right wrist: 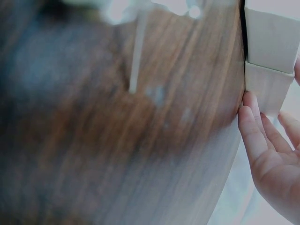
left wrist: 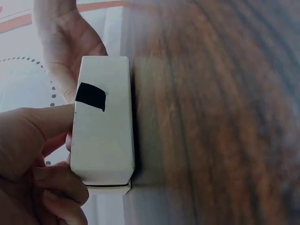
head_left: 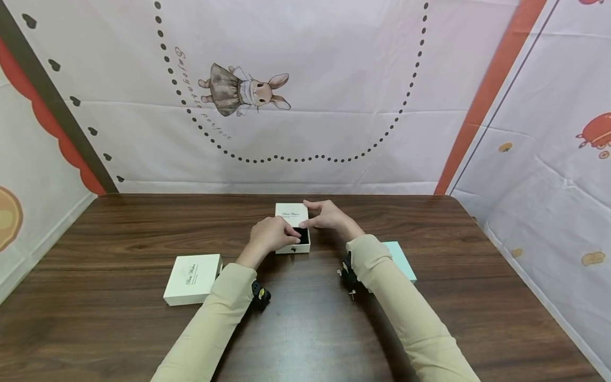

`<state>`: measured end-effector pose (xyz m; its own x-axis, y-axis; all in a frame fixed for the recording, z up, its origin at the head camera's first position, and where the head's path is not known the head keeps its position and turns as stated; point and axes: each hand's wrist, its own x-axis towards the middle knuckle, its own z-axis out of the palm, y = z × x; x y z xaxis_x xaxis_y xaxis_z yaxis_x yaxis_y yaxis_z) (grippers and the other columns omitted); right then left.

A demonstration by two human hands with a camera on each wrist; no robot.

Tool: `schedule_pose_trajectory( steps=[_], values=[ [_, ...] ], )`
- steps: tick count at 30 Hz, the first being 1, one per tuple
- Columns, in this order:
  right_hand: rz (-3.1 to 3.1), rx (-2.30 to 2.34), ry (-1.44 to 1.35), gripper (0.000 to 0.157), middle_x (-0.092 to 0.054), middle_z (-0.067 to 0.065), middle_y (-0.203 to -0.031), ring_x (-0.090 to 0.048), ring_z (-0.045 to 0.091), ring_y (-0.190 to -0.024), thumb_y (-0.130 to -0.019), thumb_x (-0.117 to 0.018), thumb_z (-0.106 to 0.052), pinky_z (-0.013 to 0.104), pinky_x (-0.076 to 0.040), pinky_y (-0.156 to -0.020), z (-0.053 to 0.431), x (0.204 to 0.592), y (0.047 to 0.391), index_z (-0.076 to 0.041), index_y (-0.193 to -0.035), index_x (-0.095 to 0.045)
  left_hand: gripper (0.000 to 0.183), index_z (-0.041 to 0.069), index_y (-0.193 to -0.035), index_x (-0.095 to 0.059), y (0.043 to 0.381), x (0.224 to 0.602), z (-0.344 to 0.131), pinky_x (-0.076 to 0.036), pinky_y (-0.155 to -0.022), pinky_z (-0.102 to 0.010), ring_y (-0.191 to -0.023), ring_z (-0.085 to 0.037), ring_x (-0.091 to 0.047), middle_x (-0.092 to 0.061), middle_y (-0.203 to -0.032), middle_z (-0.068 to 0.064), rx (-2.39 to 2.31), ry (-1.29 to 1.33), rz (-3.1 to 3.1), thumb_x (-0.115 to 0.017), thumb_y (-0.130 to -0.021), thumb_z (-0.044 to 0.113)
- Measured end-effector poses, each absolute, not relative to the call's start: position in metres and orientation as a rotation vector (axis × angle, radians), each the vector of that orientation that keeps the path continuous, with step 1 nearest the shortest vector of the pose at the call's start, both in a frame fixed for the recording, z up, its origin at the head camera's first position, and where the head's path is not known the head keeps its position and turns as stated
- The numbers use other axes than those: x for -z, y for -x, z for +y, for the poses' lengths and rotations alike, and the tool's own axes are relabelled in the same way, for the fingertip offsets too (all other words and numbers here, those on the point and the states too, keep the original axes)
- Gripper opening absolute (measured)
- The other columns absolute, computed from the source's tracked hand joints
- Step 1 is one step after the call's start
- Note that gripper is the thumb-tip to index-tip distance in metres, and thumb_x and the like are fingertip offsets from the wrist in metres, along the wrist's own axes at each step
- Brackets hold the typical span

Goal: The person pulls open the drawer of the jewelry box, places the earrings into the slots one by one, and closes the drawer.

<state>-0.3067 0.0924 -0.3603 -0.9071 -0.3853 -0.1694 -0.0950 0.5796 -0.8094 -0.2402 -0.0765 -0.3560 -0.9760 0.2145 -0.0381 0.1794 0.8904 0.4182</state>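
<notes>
A small cream drawer box [head_left: 289, 209] with script lettering lies toward the far side of the table, its drawer [head_left: 302, 248] pulled partway toward me. Inside, the drawer is black; a black ribbon tab [left wrist: 91, 96] shows on its front in the left wrist view. My left hand [head_left: 269, 234] reaches over the drawer with thumb and index inside its rim and the other fingers curled. Whether those fingertips hold anything is hidden. My right hand [head_left: 329, 216] rests against the right side of the box, its fairly straight fingers [right wrist: 253, 133] touching the cream outer sleeve.
A larger cream box [head_left: 193, 278] with similar lettering stands on the left of the wooden table [head_left: 305, 329]. Partly behind my right forearm lies a pale turquoise box [head_left: 400, 260]. A printed cloth [head_left: 324, 132] hangs behind the table's far edge.
</notes>
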Motion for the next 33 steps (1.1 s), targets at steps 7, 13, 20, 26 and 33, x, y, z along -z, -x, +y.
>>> schedule_pose_trajectory(
  steps=[7,13,20,26,33],
  values=[
    [2.494,1.231,0.392,0.074,-0.038,-0.002,-0.142,-0.038,0.012,-0.124,-0.073,-0.076,-0.02,0.029,-0.04,-0.095,0.092,0.36,0.307,-0.012,-0.138,-0.039,0.012,0.034,-0.088,-0.073,0.239,0.356,-0.076,-0.044,-0.056,-0.031,-0.083,-0.019,-0.063,-0.069,-0.101,0.004,-0.655,-0.271,2.999,-0.07,-0.077,0.036],
    [2.502,1.21,0.394,0.073,-0.038,-0.003,-0.142,-0.043,0.01,-0.114,-0.074,-0.075,-0.021,0.024,-0.042,-0.088,0.091,0.359,0.307,-0.013,-0.138,-0.039,0.017,0.03,-0.09,-0.074,0.235,0.347,-0.084,-0.043,-0.059,-0.032,-0.085,-0.019,-0.062,-0.07,-0.099,0.003,-0.78,-0.255,2.993,-0.071,-0.075,0.038],
    [2.478,1.233,0.371,0.074,-0.039,-0.002,-0.142,-0.045,0.012,-0.111,-0.073,-0.076,-0.02,0.024,-0.043,-0.085,0.092,0.359,0.307,-0.016,-0.138,-0.039,0.02,0.024,-0.093,-0.074,0.229,0.343,-0.097,-0.047,-0.076,-0.039,-0.093,-0.02,-0.062,-0.07,-0.099,0.0,-0.895,-0.213,2.967,-0.072,-0.075,0.033],
    [2.468,1.233,0.367,0.074,-0.039,-0.002,-0.141,-0.045,0.01,-0.106,-0.073,-0.076,-0.021,0.022,-0.043,-0.082,0.093,0.358,0.307,-0.017,-0.137,-0.04,0.025,0.016,-0.095,-0.073,0.223,0.343,-0.105,-0.047,-0.072,-0.037,-0.083,-0.018,-0.061,-0.07,-0.091,-0.002,-0.976,-0.16,2.961,-0.075,-0.073,0.028],
    [2.374,1.283,0.352,0.069,-0.033,-0.004,-0.145,-0.048,0.011,-0.106,-0.079,-0.07,-0.016,0.023,-0.046,-0.081,0.094,0.357,0.307,-0.014,-0.139,-0.037,0.032,0.01,-0.095,-0.07,0.219,0.344,-0.11,-0.047,-0.078,-0.039,-0.076,-0.014,-0.062,-0.07,-0.08,0.001,-0.953,-0.137,2.946,-0.079,-0.068,0.024]
  ],
)
